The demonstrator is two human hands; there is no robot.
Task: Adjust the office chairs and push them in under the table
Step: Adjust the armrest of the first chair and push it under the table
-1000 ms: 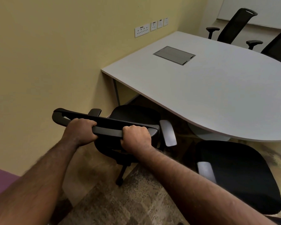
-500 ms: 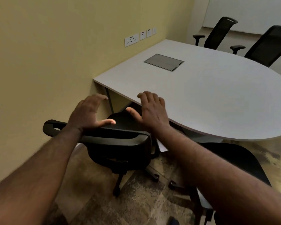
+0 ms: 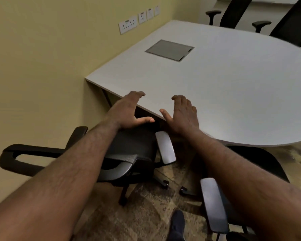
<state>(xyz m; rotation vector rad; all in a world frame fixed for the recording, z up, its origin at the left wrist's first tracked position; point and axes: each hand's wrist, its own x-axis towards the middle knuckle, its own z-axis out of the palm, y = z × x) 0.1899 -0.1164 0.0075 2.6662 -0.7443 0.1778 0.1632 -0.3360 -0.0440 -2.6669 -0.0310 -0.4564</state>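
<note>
No writing is readable on the wall sockets (image 3: pixel 128 24). You face a pale table (image 3: pixel 233 94) against a yellow wall (image 3: pixel 42 58), over patterned carpet (image 3: pixel 146 211). Your left hand (image 3: pixel 127 112) and right hand (image 3: pixel 182 113) reach out above the table's near edge, fingers released and spread, holding nothing. The black office chair (image 3: pixel 134 145) sits below your arms, its seat partly under the table; a second chair (image 3: pixel 261 164) stands at your right.
</note>
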